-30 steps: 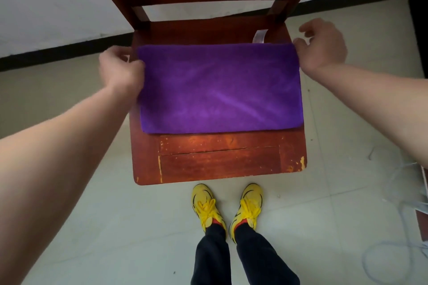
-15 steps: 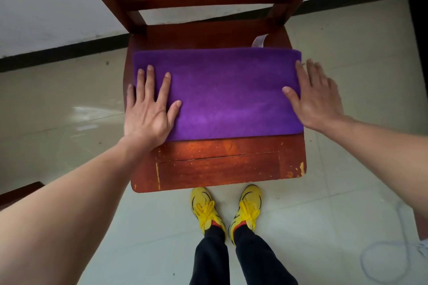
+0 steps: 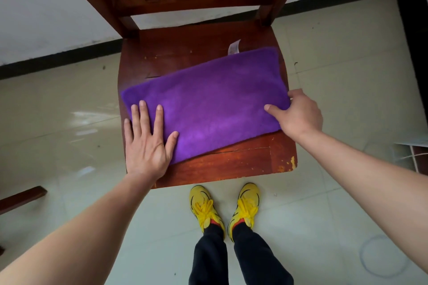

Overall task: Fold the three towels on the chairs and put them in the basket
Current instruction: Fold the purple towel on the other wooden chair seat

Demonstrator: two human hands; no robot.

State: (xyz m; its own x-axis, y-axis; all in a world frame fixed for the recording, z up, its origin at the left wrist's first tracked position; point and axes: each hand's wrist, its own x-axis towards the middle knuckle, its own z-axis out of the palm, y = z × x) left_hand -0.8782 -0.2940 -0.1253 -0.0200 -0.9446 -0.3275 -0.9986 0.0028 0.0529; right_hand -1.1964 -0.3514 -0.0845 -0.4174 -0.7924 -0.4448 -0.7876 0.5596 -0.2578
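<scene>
Pale glossy floor tiles [image 3: 58, 104] surround a reddish-brown wooden slat-back chair [image 3: 185, 53], and a folded purple fleece towel [image 3: 213, 102] lies skewed on its seat. The towel's long axis runs from the near left of the seat up to the far right, where a small white label [image 3: 234, 47] sticks out. At the towel's near left end the left grip [image 3: 148, 146] lies flat with fingers straight, pressing the cloth. At the right short edge the right grip [image 3: 301, 115] pinches the towel, thumb on top and fingers curled at the edge.
</scene>
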